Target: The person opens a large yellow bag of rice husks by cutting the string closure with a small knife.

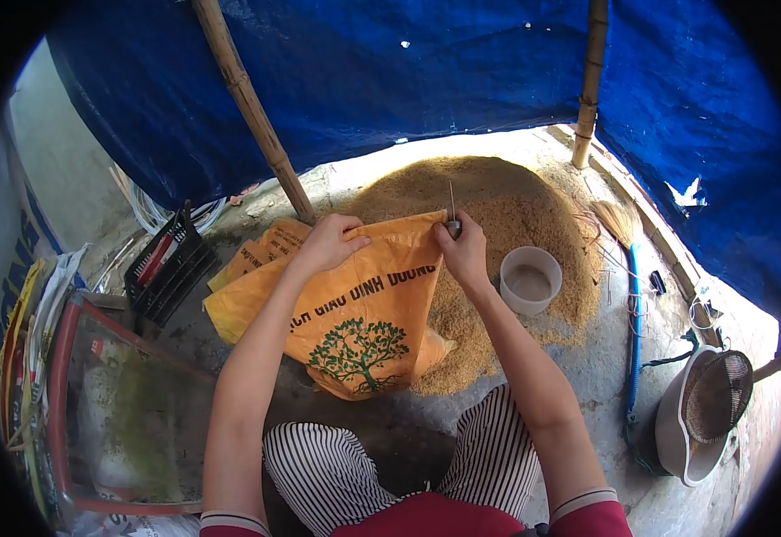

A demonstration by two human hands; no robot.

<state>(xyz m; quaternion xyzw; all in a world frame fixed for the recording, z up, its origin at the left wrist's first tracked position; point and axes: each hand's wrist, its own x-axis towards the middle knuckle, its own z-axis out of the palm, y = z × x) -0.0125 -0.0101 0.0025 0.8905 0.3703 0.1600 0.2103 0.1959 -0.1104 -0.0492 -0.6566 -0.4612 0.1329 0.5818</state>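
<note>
An orange woven sack (354, 295) with dark lettering and a green tree print hangs in front of my knees. My left hand (329, 243) is closed on its top edge, the fabric pinched under the thumb. At the top right corner, my right hand (465, 246) grips the sack's edge together with a thin pointed tool (451, 204), its narrow metal shaft upward and the rounded handle end by the thumb. Behind the sack spreads a heap of golden-brown grain or husk (498, 192), where a white plastic tub (531, 279) stands.
More orange sacks (269, 246) lie behind at left, beside a black crate (171, 259). A red-framed panel (131, 403) leans lower left. At right are a blue-handled broom (633, 313) and a white basin (674, 430) with a sieve (719, 394). Bamboo poles (251, 103) and blue tarp (426, 72) stand behind.
</note>
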